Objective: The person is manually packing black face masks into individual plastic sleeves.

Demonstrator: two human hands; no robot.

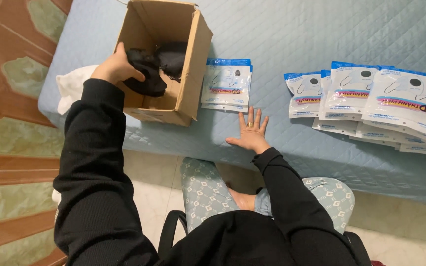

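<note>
My left hand [117, 66] reaches over the near wall of an open cardboard box [191, 74] and grips a black mask [144, 74] from a dark pile inside. My right hand [250, 132] lies flat, palm down with fingers spread, on the light blue quilted mattress [297, 34], holding nothing; a ring shows on one finger. A short stack of white and blue mask packets [227, 83] lies just beyond that hand, right beside the box.
Several more white and blue packets [380, 98] overlap in a row at the right of the mattress. A white cloth [70, 88] hangs at the mattress's left edge. Patterned red and green floor tiles [11, 123] lie to the left; I sit on a dark chair.
</note>
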